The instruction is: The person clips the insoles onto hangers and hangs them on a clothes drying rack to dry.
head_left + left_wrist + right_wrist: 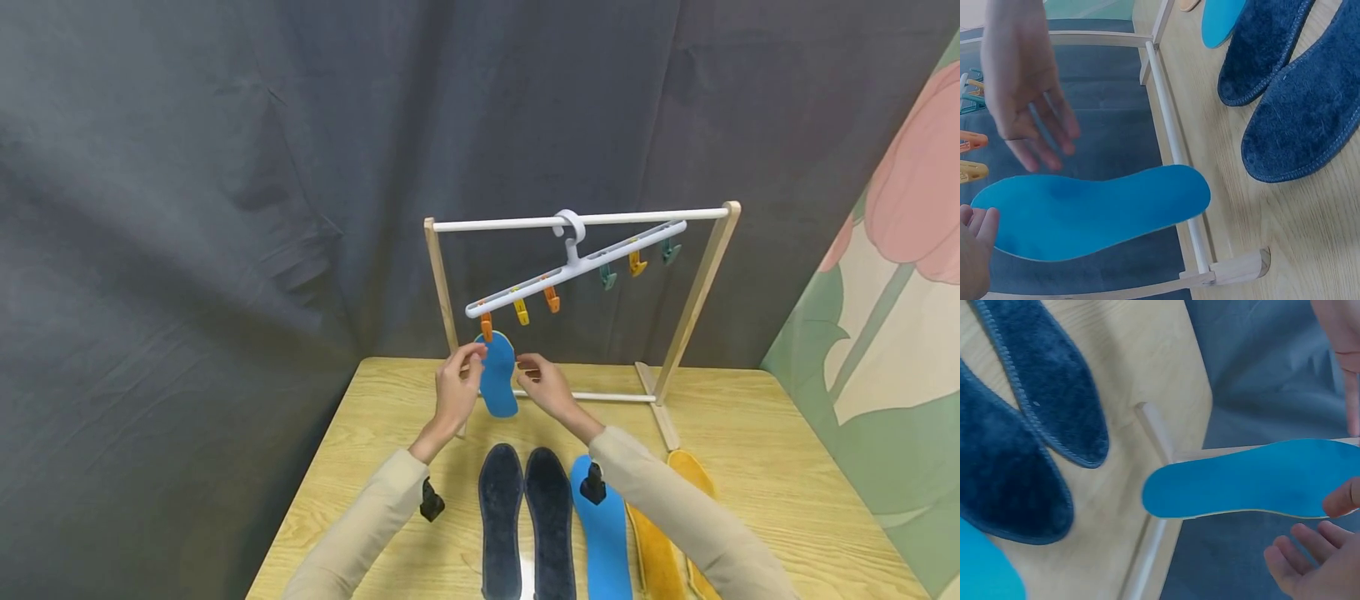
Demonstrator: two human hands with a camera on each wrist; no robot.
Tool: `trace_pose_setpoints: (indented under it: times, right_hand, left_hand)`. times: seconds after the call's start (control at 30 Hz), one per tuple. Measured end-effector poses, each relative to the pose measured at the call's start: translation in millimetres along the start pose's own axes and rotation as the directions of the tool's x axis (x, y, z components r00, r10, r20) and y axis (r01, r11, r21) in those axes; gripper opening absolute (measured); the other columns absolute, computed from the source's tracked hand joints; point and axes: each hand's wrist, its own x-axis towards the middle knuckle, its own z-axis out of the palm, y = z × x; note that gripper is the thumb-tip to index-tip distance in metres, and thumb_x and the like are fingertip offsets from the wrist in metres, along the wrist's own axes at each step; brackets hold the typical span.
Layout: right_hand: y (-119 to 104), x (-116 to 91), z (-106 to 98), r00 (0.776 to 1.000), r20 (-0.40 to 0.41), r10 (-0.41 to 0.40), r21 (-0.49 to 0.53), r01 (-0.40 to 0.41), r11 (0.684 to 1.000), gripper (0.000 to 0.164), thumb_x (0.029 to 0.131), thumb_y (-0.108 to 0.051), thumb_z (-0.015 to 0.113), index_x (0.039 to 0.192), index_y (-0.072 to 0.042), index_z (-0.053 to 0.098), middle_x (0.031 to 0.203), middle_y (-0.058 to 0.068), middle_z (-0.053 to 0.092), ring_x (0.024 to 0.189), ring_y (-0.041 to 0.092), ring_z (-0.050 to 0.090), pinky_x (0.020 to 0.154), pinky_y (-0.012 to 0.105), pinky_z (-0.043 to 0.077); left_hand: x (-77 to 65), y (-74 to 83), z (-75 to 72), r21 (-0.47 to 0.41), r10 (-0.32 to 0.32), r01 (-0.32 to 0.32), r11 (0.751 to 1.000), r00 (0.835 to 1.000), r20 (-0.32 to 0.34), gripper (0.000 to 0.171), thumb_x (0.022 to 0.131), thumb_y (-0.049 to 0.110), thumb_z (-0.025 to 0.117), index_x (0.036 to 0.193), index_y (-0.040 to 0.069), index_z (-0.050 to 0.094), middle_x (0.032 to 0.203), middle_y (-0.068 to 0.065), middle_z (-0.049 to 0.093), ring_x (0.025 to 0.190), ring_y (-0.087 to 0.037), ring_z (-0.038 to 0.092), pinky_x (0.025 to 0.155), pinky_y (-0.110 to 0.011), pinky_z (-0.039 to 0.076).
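Observation:
A blue insole (498, 377) hangs upright below the white hanger (576, 268), its top end at the leftmost orange clip (487, 327). My left hand (457, 385) is at the insole's upper left edge; its fingertips (986, 226) overlap that edge in the left wrist view. On the other side, my right hand (547, 387) has loosely bent fingers with a gap to the insole in the head view. The right wrist view shows its thumb (1342, 497) overlapping the blue surface and its other fingers spread below. Neither hand covers the insole's lower end.
The hanger hooks over a white rail on a wooden stand (693, 304); several other clips line it. Two dark blue fuzzy insoles (501, 521), another blue insole (609, 542) and two orange-yellow insoles (656, 558) lie on the wooden table (780, 467). A dark curtain (187, 250) hangs behind.

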Motion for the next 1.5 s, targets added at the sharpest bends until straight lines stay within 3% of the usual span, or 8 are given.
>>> trace_pose_setpoints:
  times: [0.17, 0.47, 0.8, 1.07, 1.17, 1.27, 1.37, 1.5]
  right_hand:
    - [15, -11, 7, 0.999, 0.021, 0.041, -0.032, -0.041, 0.999, 0.037, 0.093, 0.002, 0.061, 0.129, 0.009, 0.057, 0.12, 0.027, 0.062, 0.108, 0.043, 0.061, 0.093, 0.044, 0.052]
    - [35, -39, 27, 0.989, 0.132, 0.069, -0.12, -0.053, 0.991, 0.035, 0.089, 0.005, 0.061, 0.124, 0.012, 0.06, 0.119, 0.03, 0.061, 0.108, 0.046, 0.059, 0.09, 0.048, 0.052]
    - [49, -64, 44, 0.962, 0.253, 0.102, -0.17, -0.06, 0.984, 0.035, 0.089, 0.0, 0.065, 0.123, 0.011, 0.061, 0.118, 0.028, 0.063, 0.104, 0.047, 0.061, 0.086, 0.051, 0.055]
    - [53, -81, 51, 0.936, 0.33, 0.127, -0.163, -0.076, 0.984, 0.036, 0.091, 0.0, 0.062, 0.125, 0.01, 0.06, 0.122, 0.028, 0.061, 0.105, 0.047, 0.061, 0.079, 0.051, 0.056]
    - [56, -85, 53, 0.927, 0.346, 0.146, -0.164, -0.094, 0.982, 0.035, 0.091, 0.001, 0.062, 0.125, 0.011, 0.059, 0.122, 0.027, 0.061, 0.102, 0.046, 0.062, 0.075, 0.046, 0.057]
    - [59, -87, 53, 0.928, 0.343, 0.146, -0.16, -0.095, 0.982, 0.036, 0.09, 0.001, 0.063, 0.124, 0.012, 0.06, 0.121, 0.027, 0.062, 0.101, 0.045, 0.063, 0.073, 0.047, 0.056]
    - [61, -88, 54, 0.931, 0.34, 0.133, -0.186, -0.072, 0.98, 0.036, 0.089, -0.001, 0.065, 0.123, 0.011, 0.061, 0.119, 0.026, 0.062, 0.097, 0.041, 0.063, 0.072, 0.048, 0.054]
    - [64, -90, 57, 0.918, 0.371, 0.139, -0.226, -0.056, 0.972, 0.039, 0.089, -0.005, 0.066, 0.124, 0.01, 0.061, 0.114, 0.025, 0.061, 0.065, 0.022, 0.058, 0.061, 0.039, 0.049]
  left_hand:
    - [2.1, 0.6, 3.5, -0.01, -0.013, 0.013, 1.0, 1.0, 0.024, 0.018, 0.095, -0.014, 0.052, 0.109, -0.017, 0.063, 0.101, -0.032, 0.066, 0.09, -0.047, 0.066, 0.073, -0.037, 0.061]
    - [5.0, -35.6, 19.5, -0.02, -0.023, 0.024, 1.0, 0.996, 0.082, 0.021, 0.099, -0.006, 0.053, 0.116, -0.013, 0.063, 0.11, -0.028, 0.066, 0.097, -0.043, 0.067, 0.075, -0.04, 0.061]
    - [22.6, -27.1, 32.2, 0.047, -0.097, 0.091, 0.995, 0.981, 0.165, 0.036, 0.103, 0.007, 0.051, 0.138, -0.001, 0.052, 0.129, -0.02, 0.06, 0.111, -0.035, 0.064, 0.087, -0.04, 0.058]
    - [38.8, -26.2, 33.6, 0.076, -0.233, 0.221, 0.972, 0.933, 0.275, 0.053, 0.107, 0.016, 0.044, 0.156, 0.007, 0.027, 0.141, -0.022, 0.049, 0.117, -0.036, 0.06, 0.086, -0.035, 0.057]
    - [42.3, -26.2, 34.6, 0.103, -0.252, 0.231, 0.967, 0.919, 0.304, 0.051, 0.108, 0.018, 0.043, 0.156, 0.009, 0.029, 0.142, -0.023, 0.049, 0.119, -0.037, 0.059, 0.088, -0.036, 0.056]
    - [46.2, -26.1, 36.6, 0.132, -0.244, 0.213, 0.968, 0.923, 0.299, 0.047, 0.107, 0.018, 0.044, 0.153, 0.009, 0.037, 0.139, -0.022, 0.052, 0.118, -0.036, 0.06, 0.09, -0.041, 0.056]
    - [49.3, -26.9, 38.7, 0.135, -0.234, 0.203, 0.97, 0.93, 0.283, 0.043, 0.107, 0.017, 0.044, 0.149, 0.006, 0.043, 0.137, -0.022, 0.054, 0.116, -0.036, 0.061, 0.09, -0.044, 0.055]
    - [51.3, -26.0, 41.1, 0.129, -0.248, 0.22, 0.967, 0.925, 0.288, 0.045, 0.107, 0.018, 0.044, 0.15, 0.005, 0.04, 0.138, -0.02, 0.054, 0.117, -0.037, 0.06, 0.091, -0.045, 0.055]
